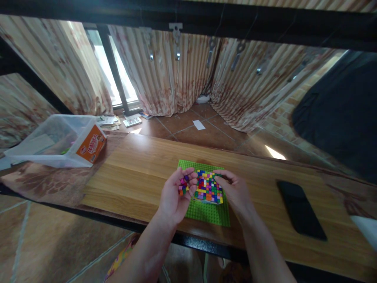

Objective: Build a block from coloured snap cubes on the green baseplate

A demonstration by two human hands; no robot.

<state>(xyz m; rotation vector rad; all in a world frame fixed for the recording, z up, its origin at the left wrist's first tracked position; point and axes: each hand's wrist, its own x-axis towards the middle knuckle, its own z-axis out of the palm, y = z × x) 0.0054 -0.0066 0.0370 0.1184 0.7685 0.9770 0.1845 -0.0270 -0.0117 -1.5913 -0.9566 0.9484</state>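
Left hand [176,196] cupping bricks [183,186], right hand [234,188] at the block [207,188]

Your left palm curls above the left side of the baseplate [206,215], likely so the loose bricks don't spill. Your right thumb and finger stand narrowly apart above its right side; I cannot tell whether they pinch a brick. The block sits on the baseplate, probably for steadiness, with your phone [300,210] well to the baseplate's right.

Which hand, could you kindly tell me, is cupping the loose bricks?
The left hand cups the loose bricks in its palm; the right hand is instead at the multicoloured block's far right corner.
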